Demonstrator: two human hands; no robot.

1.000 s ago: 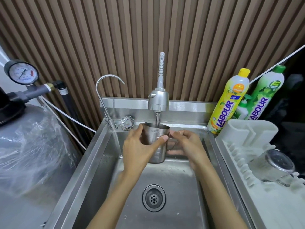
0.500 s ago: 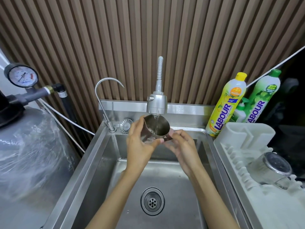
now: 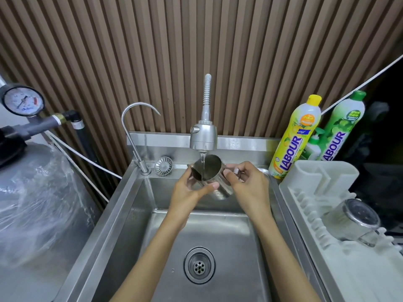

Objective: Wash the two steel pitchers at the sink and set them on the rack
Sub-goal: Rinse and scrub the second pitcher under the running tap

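A small steel pitcher (image 3: 210, 171) is tilted with its mouth toward me under the spray tap (image 3: 203, 136), and water runs into it. My left hand (image 3: 189, 190) grips its left side, thumb across the front. My right hand (image 3: 247, 184) holds its right side near the handle. A second steel pitcher (image 3: 353, 221) lies upside down on the white dish rack (image 3: 309, 192) at the right. The steel sink (image 3: 130, 214) lies below both hands.
A slim curved tap (image 3: 133, 127) and a round strainer (image 3: 163, 166) sit at the sink's back left. Two dish soap bottles, yellow (image 3: 294, 138) and green (image 3: 340, 127), stand at the back right. A wrapped tank (image 3: 39, 203) with a pressure gauge (image 3: 21, 100) is on the left. The drain (image 3: 199, 265) is in the basin.
The pitcher went from upright to tilted with its mouth facing me under the running water. Both hands rose slightly with it, and my right hand shifted higher along its side.
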